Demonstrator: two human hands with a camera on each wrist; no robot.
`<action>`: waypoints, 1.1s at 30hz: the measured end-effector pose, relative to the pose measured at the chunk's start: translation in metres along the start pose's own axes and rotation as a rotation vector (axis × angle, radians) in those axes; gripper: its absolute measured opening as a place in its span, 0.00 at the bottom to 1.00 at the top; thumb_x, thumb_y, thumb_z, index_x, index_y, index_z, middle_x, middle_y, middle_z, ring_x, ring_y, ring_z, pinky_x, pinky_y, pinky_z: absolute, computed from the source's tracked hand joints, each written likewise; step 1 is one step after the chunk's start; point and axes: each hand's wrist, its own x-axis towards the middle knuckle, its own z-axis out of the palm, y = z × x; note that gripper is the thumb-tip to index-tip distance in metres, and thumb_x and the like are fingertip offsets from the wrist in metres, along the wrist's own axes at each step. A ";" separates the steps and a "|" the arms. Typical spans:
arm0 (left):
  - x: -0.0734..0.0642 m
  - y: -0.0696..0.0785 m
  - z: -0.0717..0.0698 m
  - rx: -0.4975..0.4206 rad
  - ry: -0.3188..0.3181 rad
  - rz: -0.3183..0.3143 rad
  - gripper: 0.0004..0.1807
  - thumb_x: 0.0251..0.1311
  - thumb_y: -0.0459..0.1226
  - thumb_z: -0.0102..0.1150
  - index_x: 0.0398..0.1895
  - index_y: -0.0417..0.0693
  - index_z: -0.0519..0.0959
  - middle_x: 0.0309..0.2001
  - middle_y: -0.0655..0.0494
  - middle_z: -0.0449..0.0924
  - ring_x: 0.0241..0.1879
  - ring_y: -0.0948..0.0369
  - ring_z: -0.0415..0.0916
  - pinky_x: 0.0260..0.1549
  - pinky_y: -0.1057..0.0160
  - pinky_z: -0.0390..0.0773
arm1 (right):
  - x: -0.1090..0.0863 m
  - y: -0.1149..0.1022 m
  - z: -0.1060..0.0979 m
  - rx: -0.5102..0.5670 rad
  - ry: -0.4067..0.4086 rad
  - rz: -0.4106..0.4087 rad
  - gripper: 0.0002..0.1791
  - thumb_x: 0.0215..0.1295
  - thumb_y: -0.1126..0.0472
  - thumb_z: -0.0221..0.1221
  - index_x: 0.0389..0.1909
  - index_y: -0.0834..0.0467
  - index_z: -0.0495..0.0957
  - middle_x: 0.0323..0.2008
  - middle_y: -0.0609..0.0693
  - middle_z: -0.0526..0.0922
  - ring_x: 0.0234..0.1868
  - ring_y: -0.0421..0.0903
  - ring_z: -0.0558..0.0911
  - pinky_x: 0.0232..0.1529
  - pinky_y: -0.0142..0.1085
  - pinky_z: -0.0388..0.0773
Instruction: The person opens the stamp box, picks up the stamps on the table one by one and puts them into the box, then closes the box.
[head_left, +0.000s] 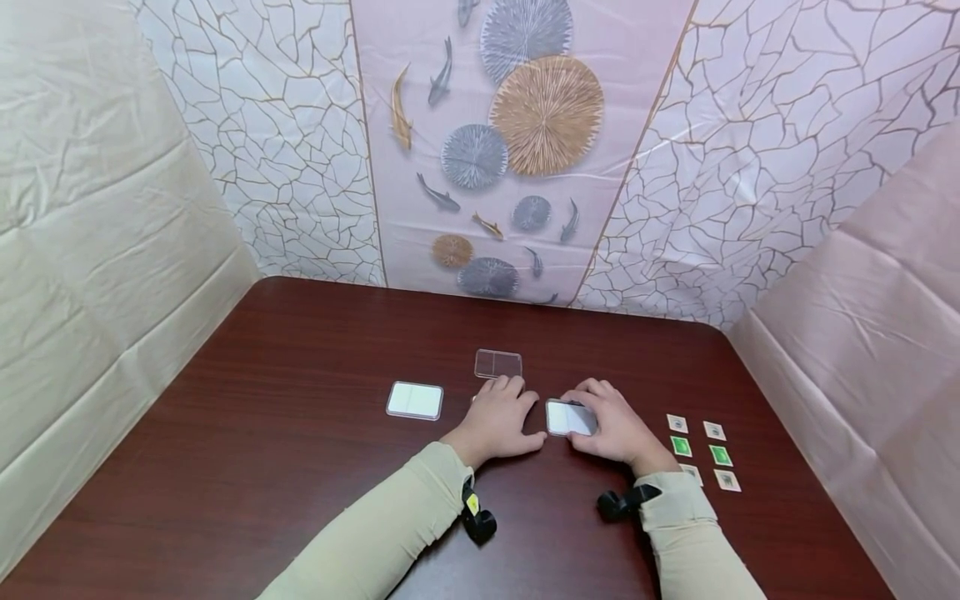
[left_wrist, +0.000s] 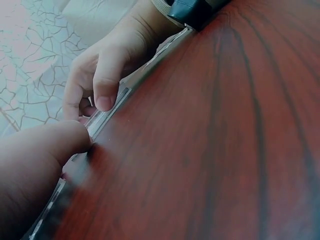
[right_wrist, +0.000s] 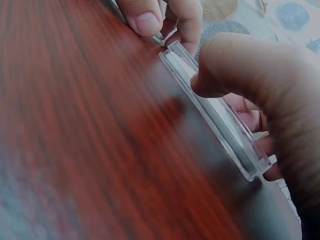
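My right hand (head_left: pixel 611 421) grips a flat clear plastic case (head_left: pixel 564 417) with a white insert, thumb on the near edge and fingers on the far one. In the right wrist view the case (right_wrist: pixel 212 112) is edge-on, low over the table. Just left of it, my left hand (head_left: pixel 497 417) lies low over the table with thumb and fingers apart. Something small shows at its fingers' left side, mostly hidden. Beyond those fingers rests an empty-looking clear cover (head_left: pixel 497 363). Farther left lies another clear case with a white insert (head_left: pixel 415 400).
On the right of the dark wood table (head_left: pixel 300 475) several small stamp-like squares lie in two columns, including a green square (head_left: pixel 721 455). My right forearm partly covers one pale square. Patterned cloth (head_left: pixel 300 125) hangs behind the table's far edge.
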 end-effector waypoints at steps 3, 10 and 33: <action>-0.001 0.000 -0.001 -0.002 0.010 0.001 0.36 0.58 0.65 0.54 0.62 0.55 0.78 0.56 0.53 0.72 0.55 0.54 0.69 0.63 0.51 0.67 | 0.000 0.001 -0.001 0.004 0.023 -0.018 0.27 0.45 0.52 0.70 0.51 0.50 0.82 0.46 0.46 0.77 0.46 0.46 0.72 0.44 0.45 0.70; -0.002 0.001 -0.001 -0.001 0.033 0.009 0.35 0.58 0.65 0.54 0.61 0.54 0.79 0.55 0.53 0.73 0.55 0.54 0.69 0.62 0.51 0.68 | 0.004 0.005 -0.002 0.039 0.062 -0.008 0.26 0.47 0.55 0.68 0.52 0.53 0.83 0.46 0.48 0.77 0.47 0.48 0.72 0.48 0.49 0.71; -0.008 0.002 0.000 0.014 0.064 0.099 0.28 0.67 0.63 0.47 0.67 0.72 0.74 0.55 0.51 0.72 0.52 0.52 0.69 0.56 0.49 0.70 | 0.044 0.041 0.012 0.051 0.033 0.225 0.26 0.59 0.55 0.64 0.60 0.55 0.79 0.54 0.54 0.74 0.53 0.55 0.69 0.51 0.53 0.69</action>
